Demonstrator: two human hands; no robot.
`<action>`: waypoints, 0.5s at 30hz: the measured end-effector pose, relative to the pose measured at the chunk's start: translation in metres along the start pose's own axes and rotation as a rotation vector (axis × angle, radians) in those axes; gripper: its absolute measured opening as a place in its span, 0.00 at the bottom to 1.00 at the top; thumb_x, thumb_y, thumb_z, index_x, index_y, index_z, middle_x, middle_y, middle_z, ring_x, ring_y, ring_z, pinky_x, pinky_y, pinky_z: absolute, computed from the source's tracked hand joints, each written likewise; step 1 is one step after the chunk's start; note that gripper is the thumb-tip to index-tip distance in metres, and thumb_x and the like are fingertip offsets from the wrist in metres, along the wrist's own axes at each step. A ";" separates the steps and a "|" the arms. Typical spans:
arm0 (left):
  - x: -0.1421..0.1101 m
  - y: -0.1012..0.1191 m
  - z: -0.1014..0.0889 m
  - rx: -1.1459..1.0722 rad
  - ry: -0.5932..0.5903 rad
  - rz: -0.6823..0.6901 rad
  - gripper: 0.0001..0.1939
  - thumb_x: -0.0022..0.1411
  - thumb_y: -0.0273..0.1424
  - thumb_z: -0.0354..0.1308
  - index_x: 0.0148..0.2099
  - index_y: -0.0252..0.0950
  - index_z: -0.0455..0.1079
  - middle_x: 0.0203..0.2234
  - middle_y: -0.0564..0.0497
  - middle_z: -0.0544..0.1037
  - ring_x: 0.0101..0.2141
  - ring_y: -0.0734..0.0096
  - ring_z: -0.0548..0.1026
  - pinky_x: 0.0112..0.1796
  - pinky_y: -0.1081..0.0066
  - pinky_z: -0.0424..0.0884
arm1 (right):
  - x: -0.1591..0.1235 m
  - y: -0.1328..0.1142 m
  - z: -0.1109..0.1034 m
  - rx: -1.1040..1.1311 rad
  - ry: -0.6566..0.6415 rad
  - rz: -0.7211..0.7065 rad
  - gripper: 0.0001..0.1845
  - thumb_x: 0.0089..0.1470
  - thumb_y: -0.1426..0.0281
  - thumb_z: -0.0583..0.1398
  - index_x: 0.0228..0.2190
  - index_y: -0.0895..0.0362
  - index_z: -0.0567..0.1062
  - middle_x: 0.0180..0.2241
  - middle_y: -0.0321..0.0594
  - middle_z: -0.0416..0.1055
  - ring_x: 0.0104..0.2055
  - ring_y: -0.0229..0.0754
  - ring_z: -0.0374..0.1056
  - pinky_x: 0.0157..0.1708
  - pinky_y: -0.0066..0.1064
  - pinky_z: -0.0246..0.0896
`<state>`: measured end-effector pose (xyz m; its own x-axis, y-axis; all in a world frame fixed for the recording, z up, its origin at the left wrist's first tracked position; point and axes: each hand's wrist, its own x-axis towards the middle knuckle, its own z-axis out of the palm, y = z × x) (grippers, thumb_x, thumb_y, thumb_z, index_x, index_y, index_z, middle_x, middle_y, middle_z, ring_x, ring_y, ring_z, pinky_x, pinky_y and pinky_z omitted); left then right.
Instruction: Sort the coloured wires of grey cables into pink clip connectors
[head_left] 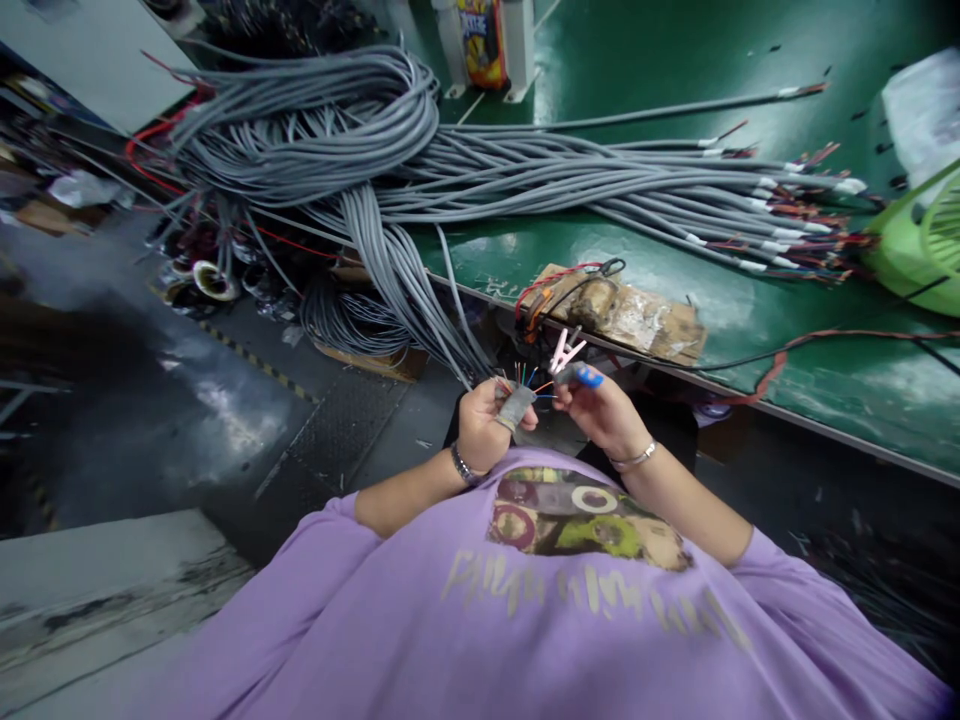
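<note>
My left hand (481, 428) is closed around the end of a grey cable, with thin coloured wires (525, 376) fanning out above its fingers. A grey wrap (517, 405) covers what looks like the thumb. Close on the right, my right hand (604, 412) is in a pinch, and an orange wire from the fan runs to its fingertips. Grey and blue wraps (589, 376) show on its fingers. Just behind that hand, pale pink clip-like handles (564, 350) stick up by the bench edge. The exact grip on the wire is small and partly hidden.
Long grey cables (517, 180) with stripped ends lie across the green bench (645, 60), coiled at left and hanging over its edge. A worn wooden block (660, 325) sits at the front edge. A green fan (919, 240) stands at right. Dark cable coils (352, 325) lie below.
</note>
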<state>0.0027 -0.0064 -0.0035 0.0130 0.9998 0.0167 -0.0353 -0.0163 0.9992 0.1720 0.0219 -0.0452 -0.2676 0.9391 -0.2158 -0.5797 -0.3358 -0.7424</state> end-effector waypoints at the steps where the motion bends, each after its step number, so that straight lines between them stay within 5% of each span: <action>1: 0.001 0.001 0.001 0.012 -0.006 0.014 0.21 0.56 0.48 0.64 0.28 0.35 0.69 0.17 0.53 0.76 0.18 0.77 0.73 0.22 0.76 0.71 | 0.004 -0.001 0.000 0.045 0.042 0.024 0.24 0.45 0.47 0.67 0.24 0.55 0.74 0.23 0.35 0.71 0.24 0.33 0.62 0.27 0.28 0.63; 5: 0.006 0.000 0.007 0.056 -0.043 0.062 0.19 0.58 0.47 0.63 0.30 0.35 0.70 0.19 0.52 0.77 0.19 0.76 0.73 0.24 0.75 0.73 | 0.018 -0.004 0.008 0.050 0.079 0.000 0.30 0.46 0.40 0.62 0.25 0.55 0.72 0.26 0.36 0.72 0.23 0.33 0.62 0.25 0.27 0.62; 15: 0.013 -0.014 0.011 0.089 -0.071 0.071 0.19 0.58 0.47 0.63 0.31 0.35 0.69 0.19 0.53 0.77 0.19 0.75 0.74 0.24 0.74 0.74 | 0.026 -0.011 0.026 0.161 0.132 -0.045 0.24 0.45 0.47 0.68 0.27 0.57 0.76 0.24 0.34 0.72 0.26 0.34 0.63 0.28 0.29 0.59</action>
<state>0.0145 0.0065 -0.0165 0.0842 0.9927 0.0868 0.0500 -0.0912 0.9946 0.1516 0.0484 -0.0258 -0.1420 0.9512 -0.2741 -0.7073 -0.2912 -0.6441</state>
